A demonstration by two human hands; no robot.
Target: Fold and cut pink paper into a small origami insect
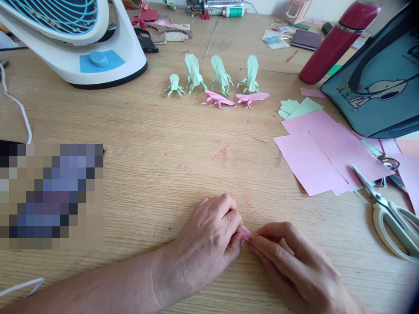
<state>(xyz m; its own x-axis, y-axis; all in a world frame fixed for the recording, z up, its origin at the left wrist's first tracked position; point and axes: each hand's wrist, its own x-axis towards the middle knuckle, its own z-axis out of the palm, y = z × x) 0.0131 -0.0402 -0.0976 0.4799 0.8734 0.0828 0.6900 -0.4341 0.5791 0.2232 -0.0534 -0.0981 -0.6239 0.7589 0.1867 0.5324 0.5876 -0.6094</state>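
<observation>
A small piece of folded pink paper [246,233] shows between my two hands, low over the front of the table. My left hand [212,235] is curled round one end of it, so most of the paper is hidden. The fingertips of my right hand [291,261] pinch its other end. Farther back stand several folded pale green paper figures [221,75], with two pink paper figures [250,99] just in front of them.
Pink sheets [310,163] and green paper pieces [304,109] lie to the right, near scissors [389,213]. Behind them stand a dark red flask [337,48] and a teal bag [379,87]. A white fan [108,65] occupies the back left. A blurred-out patch [55,196] covers the left side.
</observation>
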